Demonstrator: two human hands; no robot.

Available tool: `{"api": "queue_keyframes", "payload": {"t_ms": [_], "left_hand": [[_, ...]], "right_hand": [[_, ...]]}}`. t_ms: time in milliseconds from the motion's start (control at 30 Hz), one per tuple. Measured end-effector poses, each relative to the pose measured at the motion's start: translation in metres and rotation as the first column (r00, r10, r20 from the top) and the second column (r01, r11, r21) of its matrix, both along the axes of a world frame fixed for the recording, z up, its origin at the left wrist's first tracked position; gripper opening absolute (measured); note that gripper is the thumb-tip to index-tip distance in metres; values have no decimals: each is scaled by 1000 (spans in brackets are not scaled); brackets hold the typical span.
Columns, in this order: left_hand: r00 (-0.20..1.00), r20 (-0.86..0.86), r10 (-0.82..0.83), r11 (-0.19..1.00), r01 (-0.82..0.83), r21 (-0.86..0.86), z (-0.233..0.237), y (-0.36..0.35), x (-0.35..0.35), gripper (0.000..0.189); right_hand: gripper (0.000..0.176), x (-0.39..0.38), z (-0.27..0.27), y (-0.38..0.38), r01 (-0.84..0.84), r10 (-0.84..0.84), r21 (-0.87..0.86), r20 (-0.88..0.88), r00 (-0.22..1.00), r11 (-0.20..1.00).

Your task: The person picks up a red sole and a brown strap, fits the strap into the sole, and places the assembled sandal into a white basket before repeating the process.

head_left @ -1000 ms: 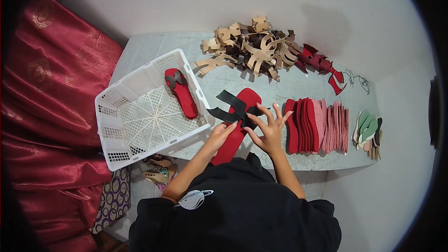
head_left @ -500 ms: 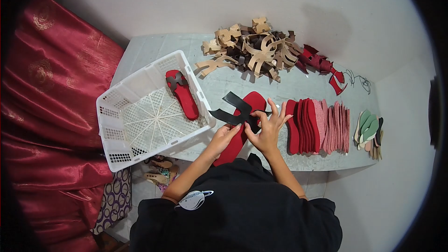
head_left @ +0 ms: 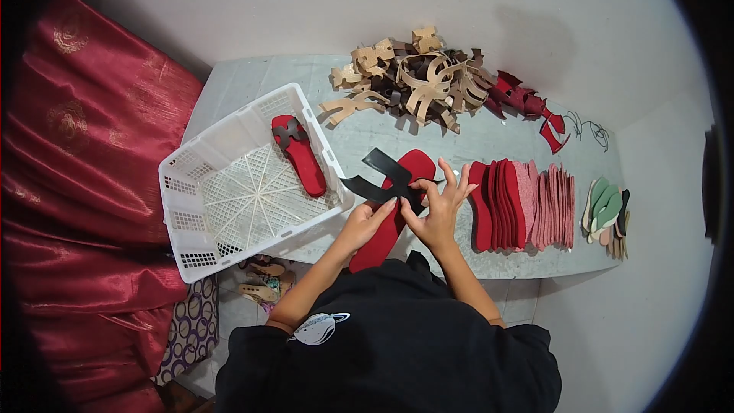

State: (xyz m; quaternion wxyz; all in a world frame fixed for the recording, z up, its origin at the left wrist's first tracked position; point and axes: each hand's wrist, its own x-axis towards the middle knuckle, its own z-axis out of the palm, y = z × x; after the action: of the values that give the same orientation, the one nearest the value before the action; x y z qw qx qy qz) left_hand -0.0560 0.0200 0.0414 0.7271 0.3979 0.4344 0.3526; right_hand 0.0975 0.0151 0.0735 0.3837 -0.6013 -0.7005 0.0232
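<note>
A red sole [head_left: 380, 242] lies slanted in front of my body, its rounded end pointing away from me. Across it is a black strap [head_left: 388, 176] with its left arms sticking out past the sole's edge. My left hand [head_left: 362, 225] grips the sole's left side, thumb on the strap's lower edge. On the right, my right hand [head_left: 437, 210] pinches the strap between thumb and index finger, its other fingers spread. Inside the white basket [head_left: 252, 254] at the left rests a red sandal [head_left: 304, 164] with a dark strap.
Beige and brown straps [head_left: 428, 84] are heaped at the table's back, with red straps [head_left: 524, 99] and dark cord [head_left: 589, 131] beside them. Red soles [head_left: 497, 206], pink soles [head_left: 552, 206] and green soles [head_left: 605, 205] stand at the right. A red curtain [head_left: 92, 183] hangs left.
</note>
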Motion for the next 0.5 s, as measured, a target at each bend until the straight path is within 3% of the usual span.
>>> {"api": "queue_keyframes", "payload": {"t_ms": [33,100,333,400,433,500], "left_hand": [[1000,0,-2,1000,2,-2,2,2,0,32],[990,-90,106,960,-79,269,4,4,1,29],[972,-82,220,894,-168,415,-2,4,5,25],[930,-258,263,855,-101,509,1,4,3,22],[930,-258,262,856,-100,508,2,5,3,22],[861,-322,395,682,-40,730,2,9,5,18]], "right_hand": [[22,0,0,0,-6,6,-3,-3,1000,1000],[24,-1,-2,-1,-7,7,18,-16,1000,1000],[22,-1,-1,-4,-39,42,40,-73,996,998],[21,1,0,-5,-44,48,42,-112,992,998],[21,2,0,-6,-50,56,44,-150,987,998],[20,7,-8,-6,-79,74,-10,-224,972,997]]}}
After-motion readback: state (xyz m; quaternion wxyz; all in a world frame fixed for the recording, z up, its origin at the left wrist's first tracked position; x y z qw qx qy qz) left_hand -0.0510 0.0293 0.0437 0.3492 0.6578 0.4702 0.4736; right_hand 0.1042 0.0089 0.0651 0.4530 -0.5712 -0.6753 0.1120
